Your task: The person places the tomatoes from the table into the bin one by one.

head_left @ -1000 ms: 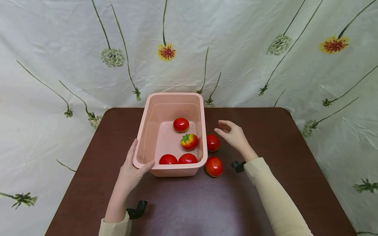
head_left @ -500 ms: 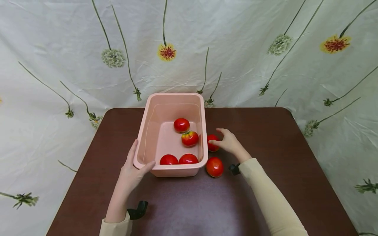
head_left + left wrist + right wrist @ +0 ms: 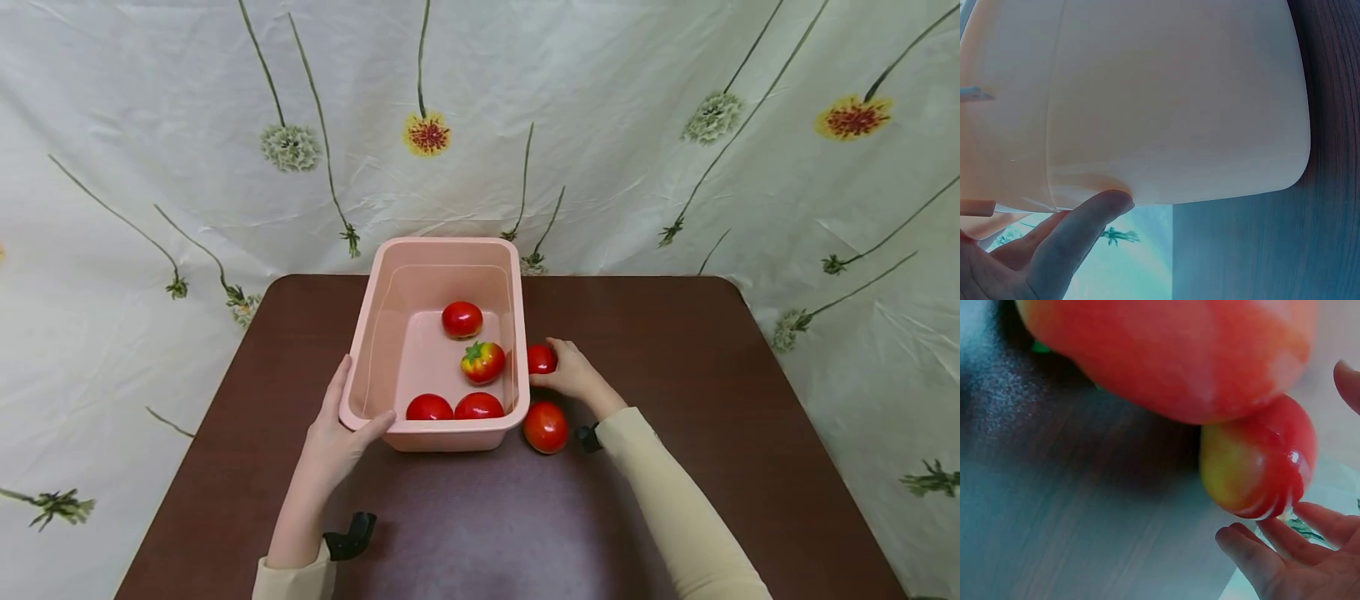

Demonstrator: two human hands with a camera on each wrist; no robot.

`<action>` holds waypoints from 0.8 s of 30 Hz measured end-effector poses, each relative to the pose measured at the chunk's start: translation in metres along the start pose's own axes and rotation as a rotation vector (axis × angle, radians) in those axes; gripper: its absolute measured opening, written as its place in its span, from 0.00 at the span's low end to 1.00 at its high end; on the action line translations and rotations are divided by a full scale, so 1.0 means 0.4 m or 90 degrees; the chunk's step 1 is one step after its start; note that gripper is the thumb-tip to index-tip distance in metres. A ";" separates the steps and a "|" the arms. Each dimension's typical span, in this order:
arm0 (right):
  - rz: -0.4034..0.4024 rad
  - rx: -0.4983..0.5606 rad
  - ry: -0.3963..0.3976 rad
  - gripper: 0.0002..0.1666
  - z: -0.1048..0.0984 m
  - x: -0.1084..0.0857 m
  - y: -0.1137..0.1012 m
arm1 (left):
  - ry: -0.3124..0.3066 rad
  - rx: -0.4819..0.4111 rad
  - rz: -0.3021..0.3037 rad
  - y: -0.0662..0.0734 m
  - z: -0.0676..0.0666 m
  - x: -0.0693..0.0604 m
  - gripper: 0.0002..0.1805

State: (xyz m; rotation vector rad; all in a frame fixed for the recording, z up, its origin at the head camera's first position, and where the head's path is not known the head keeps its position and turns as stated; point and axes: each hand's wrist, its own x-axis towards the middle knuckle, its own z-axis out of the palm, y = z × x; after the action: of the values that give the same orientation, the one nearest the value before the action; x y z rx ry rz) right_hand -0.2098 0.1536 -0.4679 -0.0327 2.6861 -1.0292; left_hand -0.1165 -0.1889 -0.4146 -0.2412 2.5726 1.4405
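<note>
A right hand (image 3: 573, 372) is arching loosely around a red tomato (image 3: 541, 359) on the brown table (image 3: 480, 517), the fruit sitting just beside the right wall of a pink bin (image 3: 457, 427); the rim is hiding whether the two are touching. Its fingers are reaching about the far side while the thumb is standing off the near side, and the right wrist view is showing a gap there rather than a firm grip. The left hand (image 3: 330, 442) is bracing the bin's near left corner, fingers lying long against the outside, thumb resting at the near rim. A second tomato (image 3: 546, 427) is sitting nearer the person, and four more tomatoes (image 3: 462, 319) are lying inside the bin. The tomato is looking light enough for one hand, its glossy skin probably making for a slick hold. Its taut, round form is suggesting some stiffness, though ripe fruit would be risking bruises under a hard squeeze. With the bin crowding its left side, the near and far flanks are offering the best purchase, thumb and fingertips opposing across the widest part.
</note>
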 end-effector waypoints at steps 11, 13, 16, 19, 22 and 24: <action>0.027 -0.001 -0.002 0.54 0.017 0.015 0.012 | 0.004 0.004 0.008 0.002 0.001 -0.001 0.56; 0.030 0.001 -0.004 0.55 0.018 0.014 0.012 | 0.003 0.003 0.005 0.003 0.001 -0.001 0.56; 0.029 0.002 -0.006 0.55 0.018 0.013 0.012 | 0.003 0.001 0.003 0.003 0.001 0.000 0.56; 0.023 -0.003 -0.006 0.54 0.020 0.012 0.014 | 0.004 0.000 0.002 0.002 0.000 0.001 0.56; 0.015 -0.010 -0.003 0.54 0.022 0.013 0.016 | 0.005 -0.002 0.001 0.001 0.000 0.000 0.56; 0.007 -0.017 0.000 0.53 0.024 0.015 0.018 | 0.007 -0.002 0.000 0.001 0.000 0.000 0.56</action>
State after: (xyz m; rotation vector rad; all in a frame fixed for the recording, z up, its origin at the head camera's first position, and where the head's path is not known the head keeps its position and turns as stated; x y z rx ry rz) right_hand -0.2126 0.1520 -0.4807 -0.0226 2.6970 -0.9894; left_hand -0.1166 -0.1887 -0.4144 -0.2500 2.5785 1.4470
